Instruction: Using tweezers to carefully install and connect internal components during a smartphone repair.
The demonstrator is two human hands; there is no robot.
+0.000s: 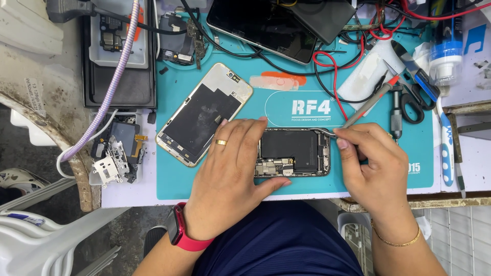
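I see the left hand (232, 174) pressed flat, palm down, on the opened dark phone body w/ exposed boards (294, 152), centre of the teal rubber mat (358, 168). Right hand (371, 163) pinches thin metal tweezers (327, 133) at its far-right corner. Risk imo: tip slips, scratches board or flicks a small part off.

Two hands are working over the teal mat (230, 191): the left hand (232, 171) and the right hand (371, 166). Two opened phone bodies are lying there, one gold-rimmed (202, 115), one under the hands (294, 152). One pair of scissors (411, 99) is lying nearby.
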